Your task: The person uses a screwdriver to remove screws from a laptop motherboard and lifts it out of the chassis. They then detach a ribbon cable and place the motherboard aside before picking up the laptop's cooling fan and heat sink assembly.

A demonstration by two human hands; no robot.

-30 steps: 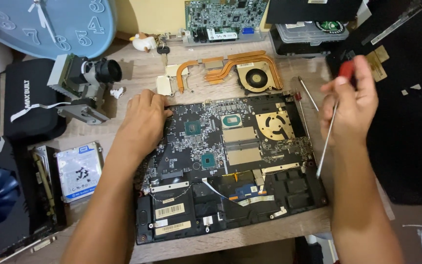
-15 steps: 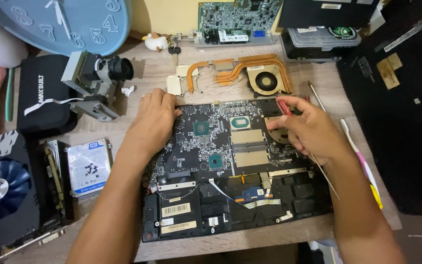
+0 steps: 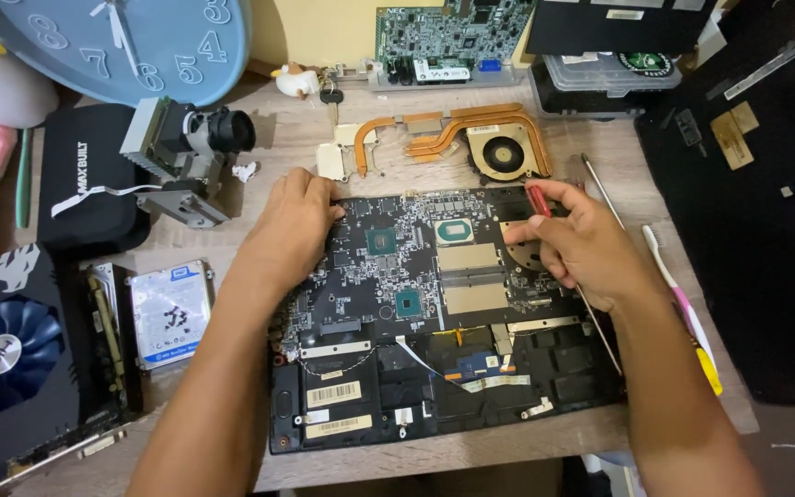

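One opened laptop (image 3: 434,313) lies in front of me on the wooden table (image 3: 637,175), its dark board bare, with two square chips and one bright silver-framed chip showing. Two white barcode labels sit on the near left part of the laptop, and a thin white ribbon runs across the near middle. Far of the laptop lies one copper heatpipe with a round fan (image 3: 471,143). One green circuit board (image 3: 448,37) stands at the far edge. On the left I count one hard drive (image 3: 169,313) with a white and blue label, one black graphics card (image 3: 11,354) with a blue fan, one black pouch (image 3: 85,179), one small camera (image 3: 190,152) and one pale blue clock (image 3: 121,41). One toothbrush (image 3: 683,308), white, pink and yellow, lies on the right.

My left hand (image 3: 292,230) rests flat on the laptop's far left corner, fingers loosely spread, holding nothing. My right hand (image 3: 577,244) has its fingers pinched shut around a red-handled screwdriver (image 3: 539,201) over the laptop's far right part; a long thin metal shaft (image 3: 600,327) runs out under my wrist toward the near right.
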